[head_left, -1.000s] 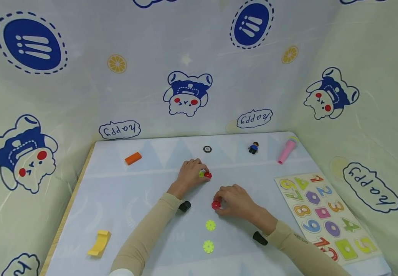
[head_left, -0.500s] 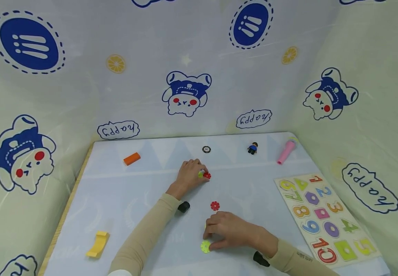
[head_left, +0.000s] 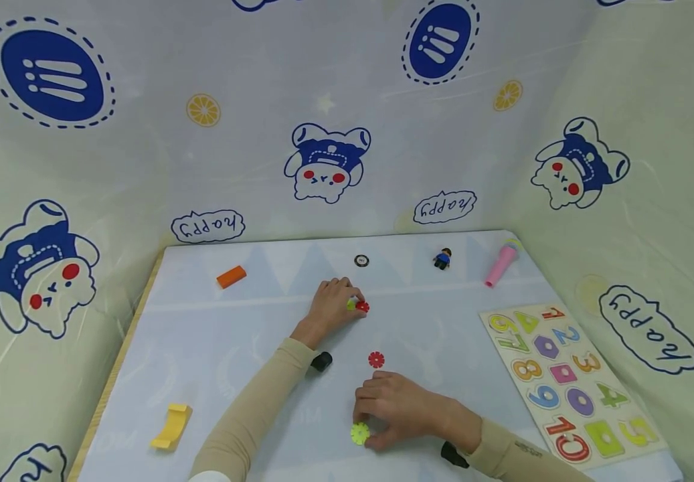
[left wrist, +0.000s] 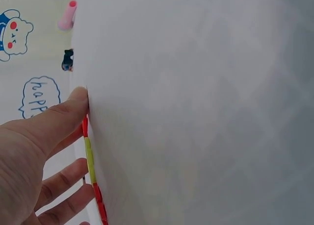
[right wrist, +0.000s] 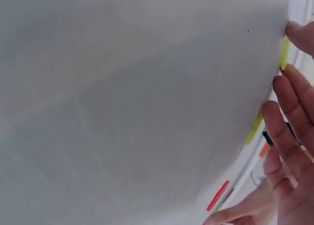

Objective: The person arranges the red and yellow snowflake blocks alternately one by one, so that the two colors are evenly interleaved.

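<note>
My left hand (head_left: pixel 331 308) pinches a red notched disc (head_left: pixel 363 306) between thumb and index finger. In the left wrist view, a yellow-green disc (left wrist: pixel 90 159) and another red disc (left wrist: pixel 100 205) line up edge-on beyond it, under the other fingers. Nearer the viewer, my right hand (head_left: pixel 401 408) has its thumb and index finger on opposite edges of a yellow-green notched disc (head_left: pixel 360 433). A second yellow-green disc (right wrist: pixel 254 129) lies by the right fingers, hidden in the head view. Just beyond that hand, a loose red disc (head_left: pixel 376 359) lies flat on the table.
A number board (head_left: pixel 569 381) lies at the right. Along the back are an orange block (head_left: pixel 231 276), a black ring-like disc (head_left: pixel 361 261), a toy figure (head_left: pixel 442 258) and a pink toy microphone (head_left: pixel 501 264). A yellow curved block (head_left: pixel 171 426) sits front left.
My right hand has let go of the loose red disc and moved toward the viewer, onto the nearer yellow-green disc. My left hand has stayed in place.
</note>
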A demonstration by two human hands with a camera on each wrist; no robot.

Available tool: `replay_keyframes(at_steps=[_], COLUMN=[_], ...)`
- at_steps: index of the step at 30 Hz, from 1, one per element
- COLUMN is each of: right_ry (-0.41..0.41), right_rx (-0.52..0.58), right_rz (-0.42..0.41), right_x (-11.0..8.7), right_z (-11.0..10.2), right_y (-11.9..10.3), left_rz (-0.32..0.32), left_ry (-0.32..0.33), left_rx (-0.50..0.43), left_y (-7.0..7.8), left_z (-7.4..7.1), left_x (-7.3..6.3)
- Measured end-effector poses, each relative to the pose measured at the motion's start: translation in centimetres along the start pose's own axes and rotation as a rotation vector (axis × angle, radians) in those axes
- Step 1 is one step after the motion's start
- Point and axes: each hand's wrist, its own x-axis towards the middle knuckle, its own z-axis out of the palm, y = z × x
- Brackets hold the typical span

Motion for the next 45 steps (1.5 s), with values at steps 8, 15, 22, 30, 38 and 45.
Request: replay_keyframes(at_steps=[8,15,22,30,38,45], right_ry=[0.104,0.196,0.18,0.212,0.192,0.198], right_rx=[0.03,0.014,0.056,0.126,0.241,0.307], right_rz=[0.232,0.552,0.667,0.707,0.751,0.771], right_x=[0.8,1.6,2.5,2.9,2.9,2.8], right_z=[-1.9,-3.5,-3.3,-3.3,-4.0,-4.4], right_y=[4.1,10.8,13.6,14.3,14.6,14.4], left_rz=[0.011,0.003,0.001,0.001,-0.005,-0.005], left_ry=[0.008,-0.003,-0.005,0.014,0.012,0.015], left_rx=[0.002,-0.001,0.005,0.022,0.022,0.019], left_y=[-0.2,-0.1,0.1,-0.1,-0.3,-0.3], left_z=[0.1,0.4,0.5,0.5,0.5,0.5], left_x=[0.2,0.1,0.0,0.1,0.2,0.1])
